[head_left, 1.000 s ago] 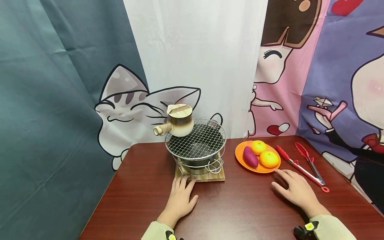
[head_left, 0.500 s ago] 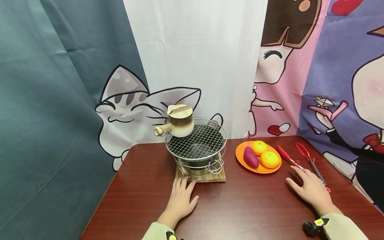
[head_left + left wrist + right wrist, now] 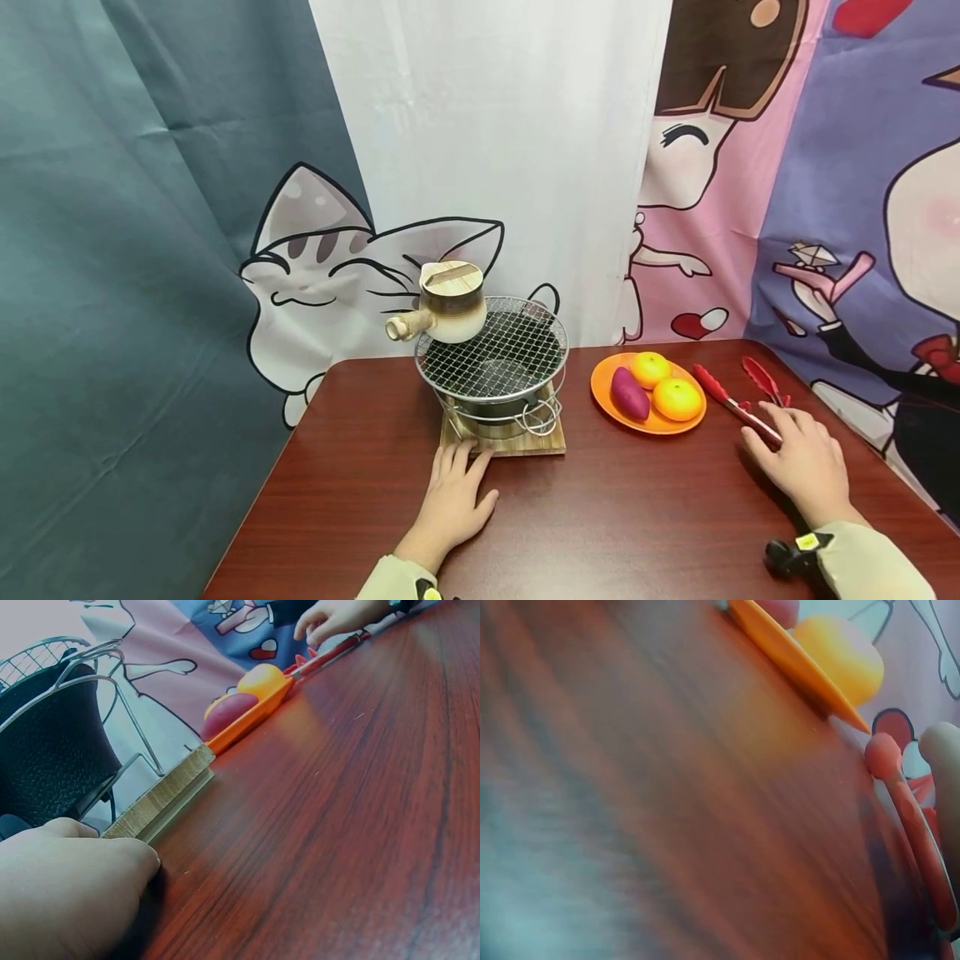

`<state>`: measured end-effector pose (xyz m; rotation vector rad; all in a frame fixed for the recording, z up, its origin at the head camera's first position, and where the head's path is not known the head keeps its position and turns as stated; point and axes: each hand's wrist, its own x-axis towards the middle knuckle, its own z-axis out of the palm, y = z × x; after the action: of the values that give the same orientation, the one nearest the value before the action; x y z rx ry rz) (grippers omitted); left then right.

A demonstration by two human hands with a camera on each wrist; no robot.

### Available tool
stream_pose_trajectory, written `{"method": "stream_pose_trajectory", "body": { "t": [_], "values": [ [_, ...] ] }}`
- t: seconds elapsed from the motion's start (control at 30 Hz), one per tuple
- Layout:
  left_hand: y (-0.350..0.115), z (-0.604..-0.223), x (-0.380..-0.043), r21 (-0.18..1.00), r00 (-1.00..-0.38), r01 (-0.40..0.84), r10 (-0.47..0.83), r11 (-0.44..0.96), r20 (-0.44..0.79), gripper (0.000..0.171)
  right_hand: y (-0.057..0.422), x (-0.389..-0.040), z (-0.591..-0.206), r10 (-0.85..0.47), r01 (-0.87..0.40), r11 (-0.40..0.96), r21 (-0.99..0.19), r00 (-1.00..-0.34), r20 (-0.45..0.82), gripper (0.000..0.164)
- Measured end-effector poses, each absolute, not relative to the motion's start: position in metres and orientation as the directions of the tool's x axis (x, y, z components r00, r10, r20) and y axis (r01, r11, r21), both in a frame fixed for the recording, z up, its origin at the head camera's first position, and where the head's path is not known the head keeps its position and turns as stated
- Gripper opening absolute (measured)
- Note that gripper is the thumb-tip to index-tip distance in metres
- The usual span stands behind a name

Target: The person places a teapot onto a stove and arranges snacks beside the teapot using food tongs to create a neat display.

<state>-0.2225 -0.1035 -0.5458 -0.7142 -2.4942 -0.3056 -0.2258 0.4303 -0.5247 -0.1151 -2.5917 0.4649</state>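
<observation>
My left hand [image 3: 450, 507] lies with its fingers spread, fingertips at the front edge of the wooden base [image 3: 551, 443] under a small grill. In the left wrist view the thumb side of that hand sits right by the board's corner. My right hand [image 3: 806, 462] is over a pair of red-and-steel tongs [image 3: 712, 385], fingers loosely bent and not curled round them. It covers the tongs' middle and handle end in the head view; the red tips show beyond the fingers. In the right wrist view, a finger [image 3: 945, 772] appears beside one tong arm [image 3: 915, 817].
On the grill's round wire mesh [image 3: 510, 358] stands a side-handled clay pot [image 3: 453, 321] with a wooden lid. An orange plate [image 3: 656, 425] between grill and tongs bears a purple sweet potato [image 3: 630, 394] and two orange fruits [image 3: 677, 399]. A printed curtain [image 3: 510, 125] hangs behind the table.
My right hand has moved rightward from beside the orange plate to over the tongs, covering more of them. The left hand has stayed at the wooden base.
</observation>
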Motion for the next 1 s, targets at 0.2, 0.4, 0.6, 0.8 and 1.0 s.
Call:
{"method": "stream_pose_trajectory", "body": {
  "t": [0.2, 0.4, 0.6, 0.8, 1.0],
  "values": [
    [-0.103, -0.545, -0.223, 0.064, -0.725, 0.543, 0.429, 0.837, 0.539, 0.061, 0.445, -0.234, -0.531, 0.278, 0.104, 0.910, -0.402, -0.871, 0.405, 0.078],
    [-0.104, -0.548, -0.224, 0.060, -0.723, 0.546, 0.433, 0.836, 0.539, 0.062, 0.458, -0.242, -0.539, 0.376, 0.211, 0.871, -0.444, -0.868, 0.324, 0.094],
    [-0.103, -0.547, -0.225, 0.066, -0.719, 0.551, 0.433, 0.832, 0.543, 0.062, 0.464, -0.249, -0.540, 0.410, 0.283, 0.868, -0.408, -0.873, 0.265, 0.104],
    [-0.104, -0.546, -0.223, 0.080, -0.739, 0.545, 0.433, 0.835, 0.516, 0.063, 0.460, -0.253, -0.544, 0.398, 0.316, 0.895, -0.316, -0.884, 0.244, 0.109],
    [-0.104, -0.544, -0.224, 0.061, -0.724, 0.548, 0.436, 0.834, 0.535, 0.064, 0.459, -0.253, -0.542, 0.413, 0.341, 0.893, -0.294, -0.881, 0.230, 0.107]
  ]
}}
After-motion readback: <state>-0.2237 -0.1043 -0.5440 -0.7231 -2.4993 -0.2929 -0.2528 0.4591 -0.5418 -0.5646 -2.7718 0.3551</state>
